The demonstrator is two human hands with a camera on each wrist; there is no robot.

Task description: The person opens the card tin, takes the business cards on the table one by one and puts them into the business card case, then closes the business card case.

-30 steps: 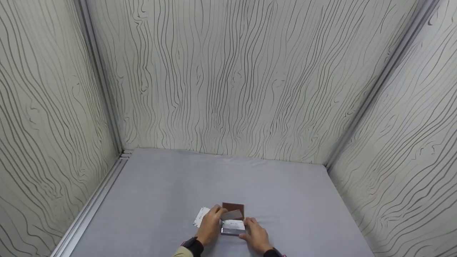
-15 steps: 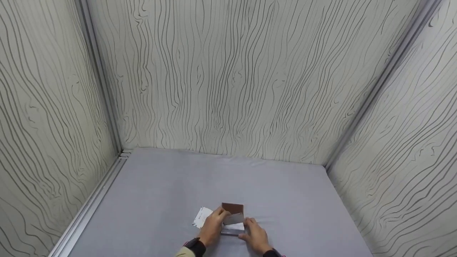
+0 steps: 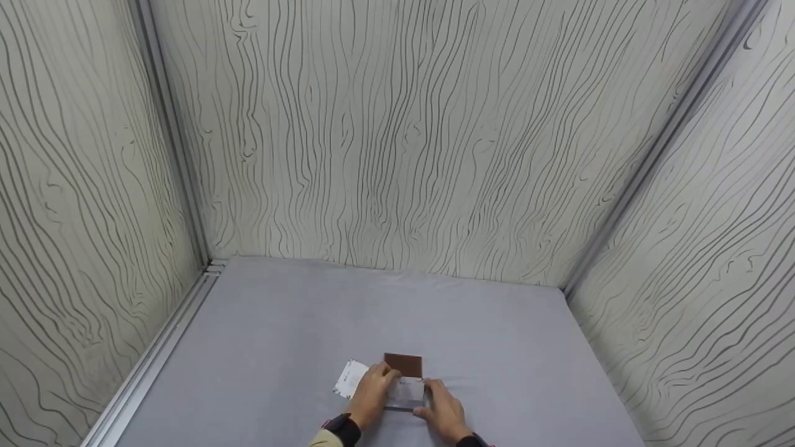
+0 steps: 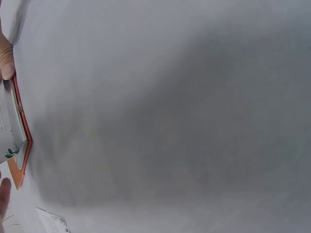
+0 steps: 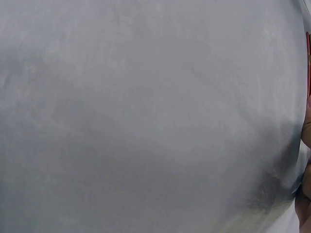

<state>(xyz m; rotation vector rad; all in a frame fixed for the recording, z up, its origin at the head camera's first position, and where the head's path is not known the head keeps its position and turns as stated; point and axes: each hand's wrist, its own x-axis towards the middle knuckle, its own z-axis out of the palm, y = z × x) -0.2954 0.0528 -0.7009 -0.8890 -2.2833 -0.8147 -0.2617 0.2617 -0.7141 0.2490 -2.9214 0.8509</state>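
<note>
A brown card case [image 3: 403, 364] lies unfolded near the front of the table, its bare brown flap toward the back. Over the nearer half is a white card [image 3: 408, 390], which my left hand [image 3: 372, 390] pinches by its left side. Small green leaves are printed on that card in the left wrist view. My right hand [image 3: 445, 410] grips the case's right edge between thumb and fingers. Partly behind the left hand, another white card [image 3: 349, 377] lies on the cloth. The right wrist view catches only the case's reddish edge [image 5: 308, 68] and some fingers.
A grey-lilac cloth [image 3: 298, 323] covers the table. Walls with a wood-grain pattern [image 3: 397, 136] stand behind and on both sides. A metal rail [image 3: 155, 354] runs along the left table edge.
My left hand has brought the card toward me and down, from in front of the brown flap to over the nearer half of the case. The right hand keeps its place.
</note>
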